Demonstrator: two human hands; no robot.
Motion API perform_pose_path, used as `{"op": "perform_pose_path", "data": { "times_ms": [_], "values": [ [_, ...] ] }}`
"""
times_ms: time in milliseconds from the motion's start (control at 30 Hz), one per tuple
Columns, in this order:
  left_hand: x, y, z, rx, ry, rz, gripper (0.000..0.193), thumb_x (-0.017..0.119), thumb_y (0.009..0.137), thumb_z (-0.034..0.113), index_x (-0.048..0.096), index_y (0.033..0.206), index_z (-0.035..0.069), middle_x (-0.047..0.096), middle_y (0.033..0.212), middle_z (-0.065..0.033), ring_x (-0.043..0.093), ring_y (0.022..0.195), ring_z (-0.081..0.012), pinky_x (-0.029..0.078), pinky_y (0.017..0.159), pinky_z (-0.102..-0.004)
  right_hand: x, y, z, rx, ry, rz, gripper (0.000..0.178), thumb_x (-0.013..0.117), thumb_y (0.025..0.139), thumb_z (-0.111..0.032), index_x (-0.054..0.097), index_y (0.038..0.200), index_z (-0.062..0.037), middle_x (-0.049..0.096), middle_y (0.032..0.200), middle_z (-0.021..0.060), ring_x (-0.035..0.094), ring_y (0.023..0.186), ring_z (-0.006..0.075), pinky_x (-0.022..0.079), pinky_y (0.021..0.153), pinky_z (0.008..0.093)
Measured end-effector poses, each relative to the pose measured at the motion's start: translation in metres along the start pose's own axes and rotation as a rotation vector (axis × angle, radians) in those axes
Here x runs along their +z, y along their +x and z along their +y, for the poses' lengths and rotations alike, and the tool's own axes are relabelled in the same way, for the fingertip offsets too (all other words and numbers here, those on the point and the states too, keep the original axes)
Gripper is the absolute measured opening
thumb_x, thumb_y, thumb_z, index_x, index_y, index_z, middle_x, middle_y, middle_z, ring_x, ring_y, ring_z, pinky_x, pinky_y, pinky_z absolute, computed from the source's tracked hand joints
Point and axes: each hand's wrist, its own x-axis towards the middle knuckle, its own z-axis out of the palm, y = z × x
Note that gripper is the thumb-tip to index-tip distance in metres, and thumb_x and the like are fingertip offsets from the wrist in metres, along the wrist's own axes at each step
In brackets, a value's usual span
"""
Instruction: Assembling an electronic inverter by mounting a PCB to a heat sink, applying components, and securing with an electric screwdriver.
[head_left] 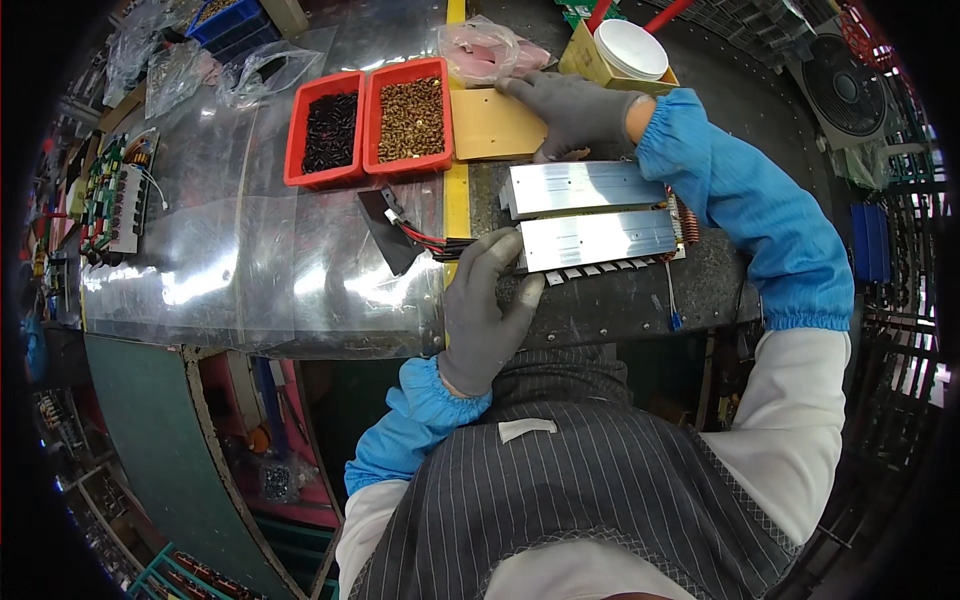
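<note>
My left hand [483, 315], in a grey glove, is at the left end of an assembly with two silver metal bars [598, 240]. Its fingertips touch the near bar's left corner and the black wires there, the thumb held apart. Those wires run left to red leads and a flat black piece [388, 230]. My right hand [580, 112], also gloved, reaches beyond the bars with fingers stretched over the right end of a flat tan sheet [492, 125]. The thumb is apart from the fingers, near the sheet's lower edge; the palm hides that end. A copper coil [687, 220] shows at the assembly's right end.
Left of the sheet stand a red bin of black screws [330, 132] and a red bin of brass-coloured screws [410, 118]. Behind lie a plastic bag with pink contents [490, 52] and a box holding a white tub [630, 50]. A circuit board [122, 195] lies far left.
</note>
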Motion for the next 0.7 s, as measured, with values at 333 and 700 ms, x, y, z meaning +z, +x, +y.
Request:
{"op": "perform_pose_path", "data": {
  "times_ms": [333, 700],
  "values": [
    [-0.007, -0.003, -0.001, 0.018, -0.035, -0.027, 0.05, 0.078, 0.087, 0.009, 0.059, 0.133, 0.0, 0.062, 0.131, -0.022, 0.067, 0.114, -0.0378, 0.057, 0.093, -0.0416, -0.035, -0.05, 0.007, -0.132, 0.389, 0.41, 0.119, 0.092, 0.066, -0.044, 0.029, 0.163, -0.015, 0.045, 0.153, 0.024, 0.056, 0.133, 0.0439, 0.048, 0.113, 0.0476],
    [-0.034, 0.025, 0.014, 0.207, 0.141, -0.047, 0.04, 0.077, 0.087, 0.008, 0.065, 0.125, 0.003, 0.064, 0.127, -0.0182, 0.063, 0.115, -0.036, 0.052, 0.098, -0.0434, -0.005, -0.174, -0.044, -0.026, 0.034, 0.291, 0.105, 0.091, 0.068, -0.037, 0.04, 0.158, -0.0176, 0.044, 0.158, 0.0174, 0.042, 0.147, 0.039, 0.03, 0.123, 0.0579]
  ]
}}
